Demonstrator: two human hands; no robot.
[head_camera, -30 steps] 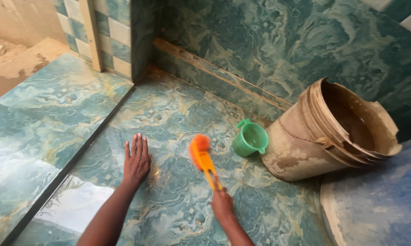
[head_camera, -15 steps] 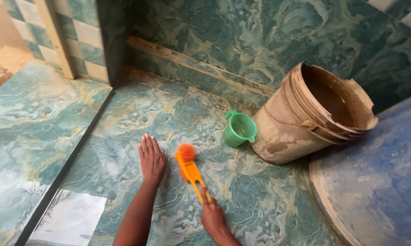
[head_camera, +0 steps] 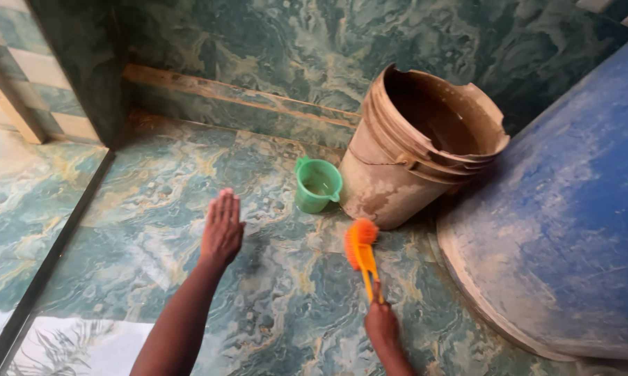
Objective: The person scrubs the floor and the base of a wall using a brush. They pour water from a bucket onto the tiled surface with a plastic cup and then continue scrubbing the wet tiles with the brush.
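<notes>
While right hand (head_camera: 382, 326) grips orange brush (head_camera: 360, 245), left hand (head_camera: 222, 227) flat on floor (head_camera: 161, 230)

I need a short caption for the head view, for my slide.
Right hand holds an orange brush on the tiled floor near a bucket.

No package, label, sign or screen is visible in this view.
</notes>
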